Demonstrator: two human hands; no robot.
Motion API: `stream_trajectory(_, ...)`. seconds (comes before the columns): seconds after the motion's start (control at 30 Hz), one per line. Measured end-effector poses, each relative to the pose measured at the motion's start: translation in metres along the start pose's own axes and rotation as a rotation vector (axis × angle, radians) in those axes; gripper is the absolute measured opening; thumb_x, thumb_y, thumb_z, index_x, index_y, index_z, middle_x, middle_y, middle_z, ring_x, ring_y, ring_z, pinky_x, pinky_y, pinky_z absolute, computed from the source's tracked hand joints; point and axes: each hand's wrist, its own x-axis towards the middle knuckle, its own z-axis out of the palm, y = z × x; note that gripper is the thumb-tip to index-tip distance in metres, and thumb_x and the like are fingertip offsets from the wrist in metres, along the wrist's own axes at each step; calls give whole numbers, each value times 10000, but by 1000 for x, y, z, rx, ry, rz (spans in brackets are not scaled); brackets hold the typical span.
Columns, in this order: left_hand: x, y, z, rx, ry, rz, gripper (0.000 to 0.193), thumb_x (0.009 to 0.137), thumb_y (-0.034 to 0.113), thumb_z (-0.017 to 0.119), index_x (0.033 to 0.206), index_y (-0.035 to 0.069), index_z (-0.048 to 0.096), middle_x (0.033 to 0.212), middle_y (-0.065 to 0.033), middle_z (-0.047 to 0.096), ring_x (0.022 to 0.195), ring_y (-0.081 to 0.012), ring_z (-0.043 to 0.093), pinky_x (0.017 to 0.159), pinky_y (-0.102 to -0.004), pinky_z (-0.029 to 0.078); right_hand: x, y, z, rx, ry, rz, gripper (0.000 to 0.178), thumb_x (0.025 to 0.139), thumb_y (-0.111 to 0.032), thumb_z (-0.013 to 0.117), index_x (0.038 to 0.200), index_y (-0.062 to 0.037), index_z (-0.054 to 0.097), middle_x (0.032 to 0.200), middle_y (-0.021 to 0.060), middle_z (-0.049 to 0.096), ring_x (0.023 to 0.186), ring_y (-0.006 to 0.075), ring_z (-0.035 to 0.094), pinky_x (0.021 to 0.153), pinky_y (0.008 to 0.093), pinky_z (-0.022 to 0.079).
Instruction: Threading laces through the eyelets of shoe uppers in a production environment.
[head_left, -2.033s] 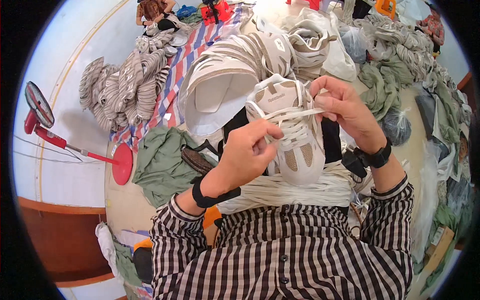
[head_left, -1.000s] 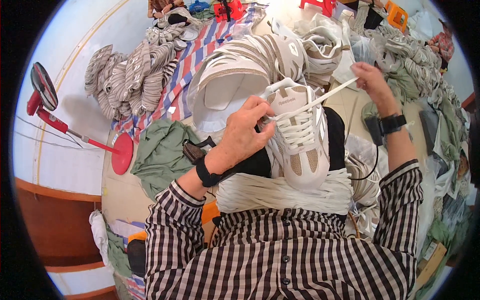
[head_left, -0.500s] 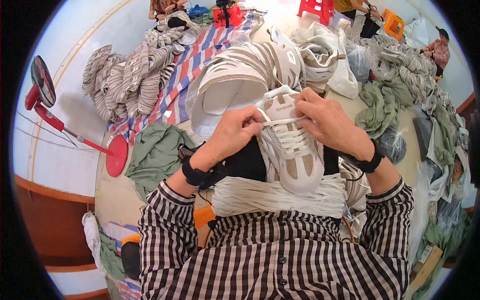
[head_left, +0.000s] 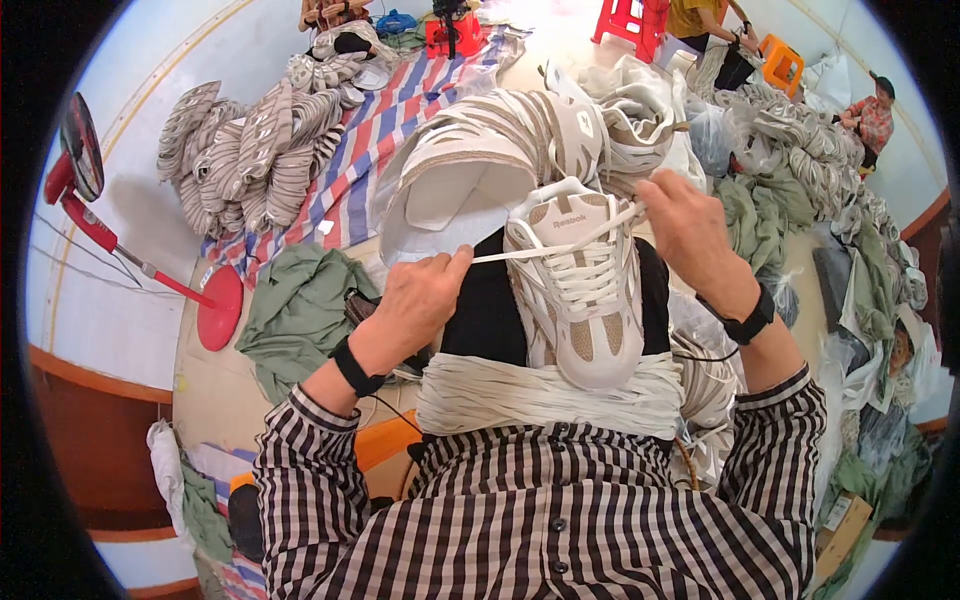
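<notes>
A white and beige shoe upper (head_left: 590, 290) rests on my lap, toe toward me, laced up the front. My left hand (head_left: 420, 298), fingers pinched, holds one end of the white shoelace (head_left: 505, 255) out to the left. Up at the right, my right hand (head_left: 692, 228) grips the other end near the shoe's collar. The lace runs taut across the tongue between both hands. Under the toe, a thick bundle of white laces (head_left: 480, 400) lies across my lap.
Beyond the shoe stands a curved stack of nested shoe uppers (head_left: 470, 135). More piles of uppers (head_left: 250, 150) lie on a striped sheet (head_left: 355, 150) at left. A red fan (head_left: 218, 305) and green cloth (head_left: 300, 310) are at left. Other people (head_left: 870, 120) sit at the back.
My hands have moved apart, the left one outward and down-left, the right one outward to the right. The lace is now stretched long between them.
</notes>
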Motion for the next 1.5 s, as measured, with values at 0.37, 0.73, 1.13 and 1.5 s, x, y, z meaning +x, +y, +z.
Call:
stream_trajectory(0.37,-41,-12,-9,107,-95,-87,298,682,-55,561,961,38,512,752,-95,573,650,-273,604,504,-369,425,-39,55,1,-144,-106,192,32,813,-39,508,787,-32,491,687,158,557,686,354,579,602,437,446)
stream_trajectory(0.73,-78,-54,6,133,-121,-90,230,712,-7,551,935,13,500,727,-136,594,610,-318,611,528,-407,450,-58,79,12,145,18,316,77,856,-56,457,857,-25,528,631,224,519,627,430,541,545,480,404)
stream_trajectory(1.13,-161,-170,-3,236,-59,-471,106,778,9,485,872,11,535,690,-213,567,687,-425,554,605,-527,407,-210,170,-52,-129,36,785,148,904,-69,410,957,-17,538,741,272,539,733,442,537,623,485,404)
stream_trajectory(1.5,-207,-222,4,224,54,-486,101,873,47,458,806,-12,506,652,-259,485,663,-449,512,561,-498,351,-240,140,-77,119,274,925,112,876,-88,481,910,-63,584,654,147,598,627,333,599,590,423,447)
